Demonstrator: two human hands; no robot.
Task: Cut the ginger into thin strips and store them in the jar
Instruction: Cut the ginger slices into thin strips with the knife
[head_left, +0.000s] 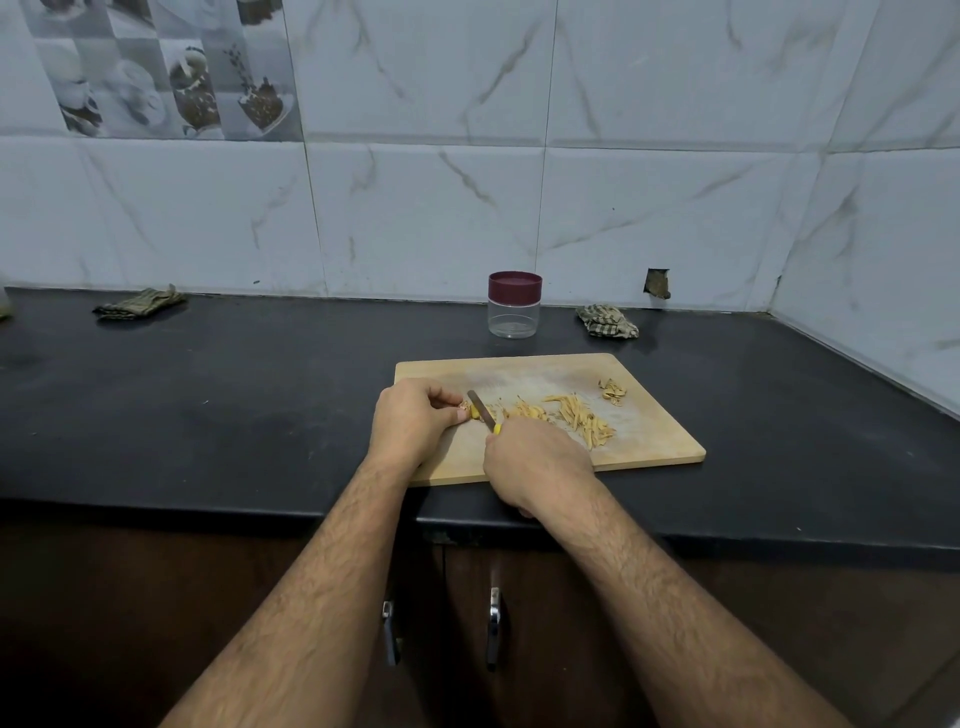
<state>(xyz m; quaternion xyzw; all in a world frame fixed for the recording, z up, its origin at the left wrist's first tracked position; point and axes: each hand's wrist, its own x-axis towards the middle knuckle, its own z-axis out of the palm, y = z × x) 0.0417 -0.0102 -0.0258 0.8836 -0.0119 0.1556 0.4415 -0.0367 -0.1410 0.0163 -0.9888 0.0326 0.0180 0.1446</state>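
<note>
- Looking down from the head camera, I see a wooden cutting board (649, 447) lying on a black counter (208, 405), with both forearms reaching onto it.
- My left hand (410, 421) has its fingertips curled down, pinching a small yellow stub of ginger (474, 412) against the board's left part.
- My right hand (535, 462) is wrapped round the yellow handle of a knife (480, 409); the blade angles up and left, its edge right beside the stub.
- To the right of the blade I see cut ginger strips (576, 418), pale yellow, thin and stick-like, scattered in loose heaps across the middle of the board.
- A small heap of brownish peel (613, 391) lies near the board's far right part, apart from the strips.
- Behind the board stands a clear jar (514, 317) with its maroon lid on.
- Two crumpled checked cloths lie by the wall, one far left (140, 304), one right of the jar (607, 321).
</note>
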